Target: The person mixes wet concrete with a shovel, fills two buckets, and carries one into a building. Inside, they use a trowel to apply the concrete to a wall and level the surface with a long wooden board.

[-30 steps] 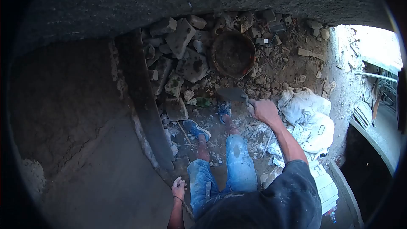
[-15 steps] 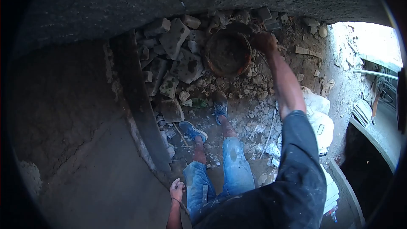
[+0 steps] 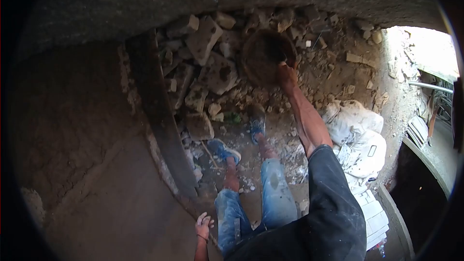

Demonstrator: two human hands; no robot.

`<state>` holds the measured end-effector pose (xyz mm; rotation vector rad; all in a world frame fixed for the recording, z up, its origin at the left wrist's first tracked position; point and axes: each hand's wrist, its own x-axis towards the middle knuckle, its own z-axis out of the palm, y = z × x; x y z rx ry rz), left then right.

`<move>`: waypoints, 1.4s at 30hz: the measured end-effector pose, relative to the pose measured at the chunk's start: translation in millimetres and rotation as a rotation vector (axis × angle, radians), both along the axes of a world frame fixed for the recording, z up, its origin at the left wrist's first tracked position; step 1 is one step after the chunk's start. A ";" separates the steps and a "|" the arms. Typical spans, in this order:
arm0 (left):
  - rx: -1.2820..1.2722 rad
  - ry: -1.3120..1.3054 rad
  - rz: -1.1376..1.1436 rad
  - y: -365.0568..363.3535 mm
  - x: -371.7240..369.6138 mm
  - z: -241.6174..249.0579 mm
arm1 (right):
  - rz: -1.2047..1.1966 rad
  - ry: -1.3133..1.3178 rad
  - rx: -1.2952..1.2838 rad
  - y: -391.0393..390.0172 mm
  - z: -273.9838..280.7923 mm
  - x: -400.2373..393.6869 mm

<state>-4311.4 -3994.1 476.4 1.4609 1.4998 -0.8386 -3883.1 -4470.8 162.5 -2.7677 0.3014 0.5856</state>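
Brown bucket (image 3: 258,67) | right hand (image 3: 287,75) now over it, gripping trowel (image 3: 283,59) | left hand (image 3: 204,225) half-open, empty

No lettering — none legible.

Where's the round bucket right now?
Head view, top centre: the bucket sits just right of the broken slabs, with your right hand over its lower-right edge.

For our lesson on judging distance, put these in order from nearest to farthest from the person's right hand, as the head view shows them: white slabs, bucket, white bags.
1. Bucket: nearest, with the right hand over its right side.
2. White bags: on the ground, to the person's right.
3. White slabs: farthest, beyond the bags, back toward the body.
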 end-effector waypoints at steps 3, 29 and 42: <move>-0.006 0.022 -0.006 0.9 -9.6 6.1 | -0.029 -0.044 -0.024 28.4 51.3 -45.0; 0.017 0.001 0.111 -4.7 -48.0 -10.4 | -0.193 0.132 0.105 34.6 12.5 28.4; -0.006 -0.106 0.280 -26.0 -63.3 0.1 | -1.173 0.480 1.208 53.3 70.1 -14.3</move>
